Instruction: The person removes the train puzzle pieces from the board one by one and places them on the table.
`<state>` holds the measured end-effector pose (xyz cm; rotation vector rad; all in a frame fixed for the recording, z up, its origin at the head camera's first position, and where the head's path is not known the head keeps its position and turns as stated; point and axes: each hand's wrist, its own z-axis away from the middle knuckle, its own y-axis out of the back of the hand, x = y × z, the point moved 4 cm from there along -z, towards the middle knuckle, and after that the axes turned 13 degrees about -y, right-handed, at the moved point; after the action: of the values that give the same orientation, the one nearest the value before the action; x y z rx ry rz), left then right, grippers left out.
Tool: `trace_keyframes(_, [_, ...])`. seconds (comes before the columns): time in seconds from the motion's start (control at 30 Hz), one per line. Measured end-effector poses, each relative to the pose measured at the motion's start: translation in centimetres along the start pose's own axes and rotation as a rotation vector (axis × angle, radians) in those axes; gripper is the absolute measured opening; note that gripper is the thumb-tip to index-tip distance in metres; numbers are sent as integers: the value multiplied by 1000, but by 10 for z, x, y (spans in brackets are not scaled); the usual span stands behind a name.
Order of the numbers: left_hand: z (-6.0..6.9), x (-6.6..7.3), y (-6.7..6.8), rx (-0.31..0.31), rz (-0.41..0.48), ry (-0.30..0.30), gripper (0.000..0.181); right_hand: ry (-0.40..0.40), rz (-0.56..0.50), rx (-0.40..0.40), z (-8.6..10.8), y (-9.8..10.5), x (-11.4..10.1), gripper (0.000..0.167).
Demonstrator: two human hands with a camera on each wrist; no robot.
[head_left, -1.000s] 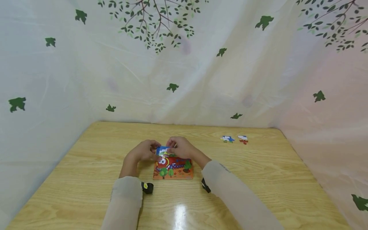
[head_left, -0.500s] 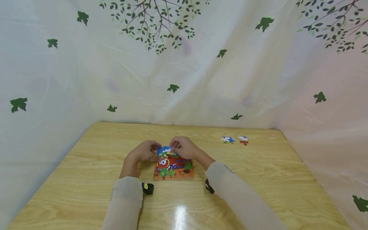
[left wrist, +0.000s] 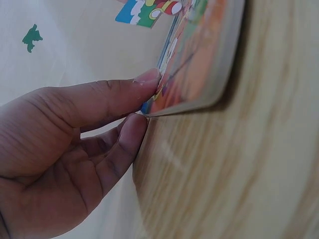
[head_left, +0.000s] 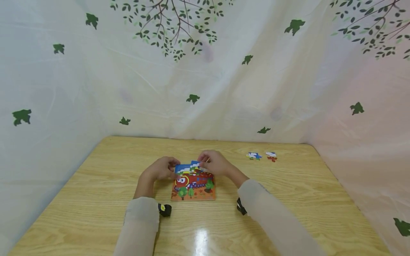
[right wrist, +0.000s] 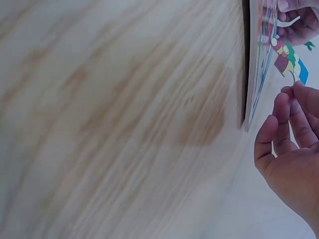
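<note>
A puzzle board (head_left: pixel 193 192) with a red train picture lies on the wooden table. The left hand (head_left: pixel 161 168) grips its left edge; in the left wrist view the thumb of that hand (left wrist: pixel 75 134) rests on the board's face (left wrist: pixel 199 74) with fingers at the edge. Between thumb and fingertip, the right hand (head_left: pixel 216 164) pinches a blue, white and green puzzle piece (head_left: pixel 194 165) over the board's upper part. The right wrist view shows this piece (right wrist: pixel 290 63) raised off the board (right wrist: pixel 255 59), held by the right hand (right wrist: pixel 294 144).
Two loose pieces, one blue and white (head_left: pixel 254 155) and one white and red (head_left: pixel 271 156), lie toward the back right of the table (head_left: pixel 112 213). A pale curtain (head_left: pixel 153 89) with leaf prints hangs behind the table and at its sides.
The right hand has moved to the right along the board's upper part with the piece, uncovering more of the picture at the upper left. The left hand has stayed nearly still at the edge.
</note>
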<state>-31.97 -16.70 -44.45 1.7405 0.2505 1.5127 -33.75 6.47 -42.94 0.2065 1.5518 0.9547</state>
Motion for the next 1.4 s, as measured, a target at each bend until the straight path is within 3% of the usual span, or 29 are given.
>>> trace_keyframes(0.6, [2, 2, 1, 5, -21, -14, 50, -87, -14, 38, 9, 31, 15, 10])
trace_keyframes(0.9, [4, 6, -1, 2, -18, -14, 49, -72, 19, 72, 11, 47, 20, 12])
trace_keyframes(1.23, [4, 4, -1, 6, -26, -5, 50, -127, 19, 86, 12, 65, 29, 15])
trace_keyframes(1.4, [4, 3, -1, 10, -12, 3, 50, -118, 44, 111, 12, 76, 37, 15])
